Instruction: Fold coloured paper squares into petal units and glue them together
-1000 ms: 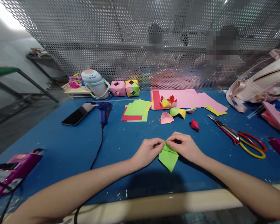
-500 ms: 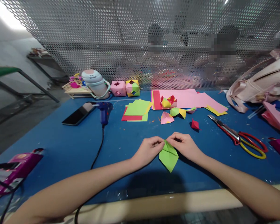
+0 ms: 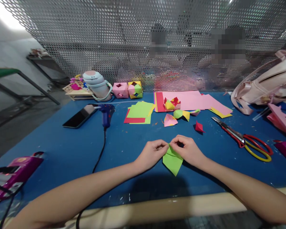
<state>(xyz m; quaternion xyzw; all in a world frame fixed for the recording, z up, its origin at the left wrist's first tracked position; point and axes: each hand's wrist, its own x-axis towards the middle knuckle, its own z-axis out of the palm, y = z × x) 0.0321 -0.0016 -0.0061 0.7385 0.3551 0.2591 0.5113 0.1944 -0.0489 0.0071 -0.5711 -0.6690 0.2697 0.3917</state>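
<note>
A green sheet of folded paper (image 3: 173, 163) hangs point-down between my two hands above the blue table (image 3: 85, 146). My left hand (image 3: 153, 152) pinches its upper left edge near the top corner. From the other side, my right hand (image 3: 187, 148) grips the top and upper right edge, its fingertips close to those of the left. The fingers cover the top corner, and creases run across the upper part. Beyond the hands lie a small red folded piece (image 3: 199, 127), a pink folded piece (image 3: 170, 120) and a green and yellow folded piece (image 3: 182, 114).
A blue glue gun (image 3: 106, 115) with a black cord and a phone (image 3: 79, 117) lie left. Green and red sheets (image 3: 140, 111) are stacked mid-table. Scissors (image 3: 257, 148) and a cutter knife (image 3: 228, 129) lie right, near a pink bag (image 3: 264, 86). Perforated metal mesh (image 3: 124, 41) borders the back.
My right hand's fingers have shifted slightly left and lower over the green paper, covering more of its top. The paper's lower point has swung a little to the right.
</note>
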